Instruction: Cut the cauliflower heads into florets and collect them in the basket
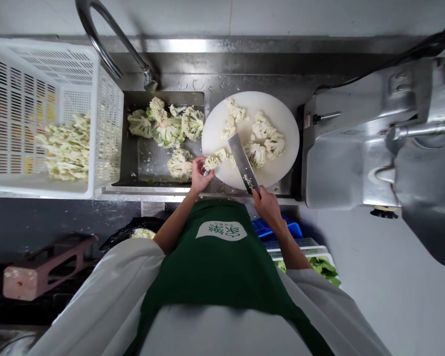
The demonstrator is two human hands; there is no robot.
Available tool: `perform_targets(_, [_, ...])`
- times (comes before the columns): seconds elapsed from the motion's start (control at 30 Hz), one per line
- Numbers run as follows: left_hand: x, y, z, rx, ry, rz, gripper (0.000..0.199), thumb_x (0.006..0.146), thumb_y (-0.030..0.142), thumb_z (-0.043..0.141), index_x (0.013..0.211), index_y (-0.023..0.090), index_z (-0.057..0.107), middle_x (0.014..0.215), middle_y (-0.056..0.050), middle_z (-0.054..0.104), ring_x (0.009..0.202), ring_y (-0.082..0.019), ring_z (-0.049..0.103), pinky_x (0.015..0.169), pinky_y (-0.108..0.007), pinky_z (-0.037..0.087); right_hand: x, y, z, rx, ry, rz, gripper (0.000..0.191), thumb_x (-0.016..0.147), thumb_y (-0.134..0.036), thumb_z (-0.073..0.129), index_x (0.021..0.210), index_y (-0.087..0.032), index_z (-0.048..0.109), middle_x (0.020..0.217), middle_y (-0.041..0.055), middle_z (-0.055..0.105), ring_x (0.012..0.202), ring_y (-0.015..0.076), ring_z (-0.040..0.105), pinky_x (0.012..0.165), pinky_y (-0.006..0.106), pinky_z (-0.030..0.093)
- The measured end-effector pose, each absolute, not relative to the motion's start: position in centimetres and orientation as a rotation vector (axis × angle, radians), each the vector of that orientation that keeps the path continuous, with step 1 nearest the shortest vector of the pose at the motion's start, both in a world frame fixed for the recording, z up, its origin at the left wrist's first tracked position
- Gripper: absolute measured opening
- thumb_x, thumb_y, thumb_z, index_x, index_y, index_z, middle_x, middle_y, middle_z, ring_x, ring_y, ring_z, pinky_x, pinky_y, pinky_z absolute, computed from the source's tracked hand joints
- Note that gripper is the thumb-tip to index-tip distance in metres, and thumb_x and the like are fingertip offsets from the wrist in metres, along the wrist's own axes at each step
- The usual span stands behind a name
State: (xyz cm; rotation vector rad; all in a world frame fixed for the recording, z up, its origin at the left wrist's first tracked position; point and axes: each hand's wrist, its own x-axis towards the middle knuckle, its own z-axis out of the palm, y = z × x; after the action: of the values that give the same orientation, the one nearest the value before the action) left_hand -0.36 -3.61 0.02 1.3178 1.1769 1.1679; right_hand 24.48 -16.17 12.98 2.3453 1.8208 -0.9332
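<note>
My left hand (200,176) is closed on a small cauliflower floret (211,163) at the left edge of the round white cutting board (215,111). In my right hand (266,202) is the dark handle of a cleaver (241,158), its wide blade pointing up and left over the board, with white crumbs on it. Several cauliflower pieces (261,126) lie on the board, right of the blade and above it. Smaller florets (222,154) sit between the held floret and the blade. Whole cauliflower heads (166,131) rest in the sink (148,158) to the left.
A white basket (107,133) with cut cauliflower stands left of the sink, below a curved faucet (114,34). A metal machine (333,163) is on the right. Below are a pink stool (22,282), a black bag (124,232) and crates (322,251) with greens.
</note>
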Motion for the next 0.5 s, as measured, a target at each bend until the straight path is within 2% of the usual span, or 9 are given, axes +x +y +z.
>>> perform_targets(0.07, [0.0, -3.3, 0.7, 1.350, 1.147, 1.160, 0.067, 0.077, 0.052, 0.084, 0.128, 0.028, 0.050, 0.121, -0.008, 0.053, 0.103, -0.018, 0.063, 0.076, -0.026, 0.054, 24.6, -16.5, 13.0, 2.365, 1.814, -0.944, 0.028, 0.106, -0.035, 0.038, 0.100, -0.017, 0.059, 0.073, 0.0064, 0.067, 0.063, 0.0204, 0.058, 0.063, 0.030, 0.024])
perform_targets(0.2, [0.5, -3.2, 2.4, 1.408, 1.096, 1.227, 0.059, 0.077, 0.050, 0.084, 0.122, 0.027, 0.054, 0.119, -0.006, 0.049, 0.106, -0.019, 0.061, 0.078, -0.026, 0.054, 24.7, -17.0, 13.3, 2.381, 1.806, -0.960, 0.027, 0.106, -0.034, 0.039, 0.098, -0.018, 0.059, 0.073, 0.0070, 0.067, 0.065, 0.0207, 0.059, 0.063, 0.030, 0.026])
perform_targets(0.4, [0.4, -3.3, 3.6, 1.535, 1.182, 1.231, 0.052, 0.079, 0.046, 0.082, 0.115, 0.028, 0.048, 0.122, -0.008, 0.051, 0.120, -0.023, 0.060, 0.088, -0.033, 0.057, 24.4, -17.3, 13.7, 2.331, 1.795, -0.981, 0.031, 0.107, -0.035, 0.035, 0.102, -0.017, 0.060, 0.079, 0.0090, 0.071, 0.068, 0.0210, 0.063, 0.064, 0.029, 0.028])
perform_targets(0.5, [-0.2, -2.7, 3.1, 1.682, 1.291, 1.166, 0.043, 0.082, 0.042, 0.078, 0.113, 0.026, 0.053, 0.121, -0.009, 0.053, 0.117, -0.024, 0.059, 0.082, -0.033, 0.058, 24.3, -17.4, 13.8, 2.264, 1.797, -0.963, 0.033, 0.108, -0.035, 0.034, 0.105, -0.016, 0.061, 0.082, 0.0094, 0.073, 0.070, 0.0213, 0.065, 0.064, 0.029, 0.029])
